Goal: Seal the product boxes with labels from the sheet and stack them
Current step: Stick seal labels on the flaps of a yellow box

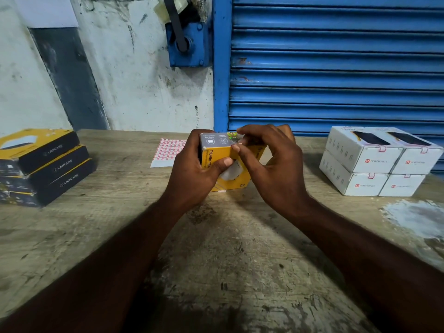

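1. Left hand [197, 164] curled round yellow box [216, 153] at bench [216, 260] centre; right hand [271, 164] pinching its top edge over a small label [233, 146].
2. Likely light, stiff, crushable carton; best held by side walls, clear of flap.
3. Label sheet [168, 150] just behind.

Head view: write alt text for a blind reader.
The left hand grips a yellow box at a worn table while fingers of the right hand press its top edge. Behind lies the label sheet; black-and-yellow boxes stack left, white boxes right.
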{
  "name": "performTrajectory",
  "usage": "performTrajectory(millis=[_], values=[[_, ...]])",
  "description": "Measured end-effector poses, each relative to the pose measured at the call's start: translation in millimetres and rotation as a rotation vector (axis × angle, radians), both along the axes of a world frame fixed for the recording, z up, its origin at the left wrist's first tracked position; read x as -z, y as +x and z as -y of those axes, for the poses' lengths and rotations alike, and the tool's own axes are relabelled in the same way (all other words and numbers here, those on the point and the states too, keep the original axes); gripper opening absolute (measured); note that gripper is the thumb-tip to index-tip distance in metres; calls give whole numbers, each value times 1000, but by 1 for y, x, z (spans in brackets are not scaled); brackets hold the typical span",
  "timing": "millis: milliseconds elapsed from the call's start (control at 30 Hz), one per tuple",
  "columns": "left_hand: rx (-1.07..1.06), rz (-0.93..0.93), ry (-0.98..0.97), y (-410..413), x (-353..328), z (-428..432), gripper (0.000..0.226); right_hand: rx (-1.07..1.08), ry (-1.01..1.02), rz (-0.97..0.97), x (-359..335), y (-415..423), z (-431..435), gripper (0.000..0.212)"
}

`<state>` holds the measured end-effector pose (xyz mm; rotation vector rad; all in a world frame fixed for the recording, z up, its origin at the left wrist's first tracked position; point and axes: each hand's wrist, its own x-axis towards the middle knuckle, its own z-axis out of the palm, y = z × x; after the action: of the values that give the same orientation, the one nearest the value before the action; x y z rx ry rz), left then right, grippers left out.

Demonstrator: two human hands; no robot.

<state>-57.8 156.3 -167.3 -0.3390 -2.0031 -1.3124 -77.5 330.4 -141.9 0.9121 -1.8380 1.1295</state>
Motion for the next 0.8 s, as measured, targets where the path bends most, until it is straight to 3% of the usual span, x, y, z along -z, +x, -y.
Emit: performTrajectory(millis=[267, 467, 800], values=[[-23, -7, -2, 0, 0, 0, 46, 40, 34, 30, 2, -4, 0, 28], [-31, -8, -10, -1, -1, 0, 46, 26, -2, 39, 1, -7, -1, 11], [-26, -5, -2, 1, -1, 0, 45, -64, -56, 44, 0, -3, -2, 6]])
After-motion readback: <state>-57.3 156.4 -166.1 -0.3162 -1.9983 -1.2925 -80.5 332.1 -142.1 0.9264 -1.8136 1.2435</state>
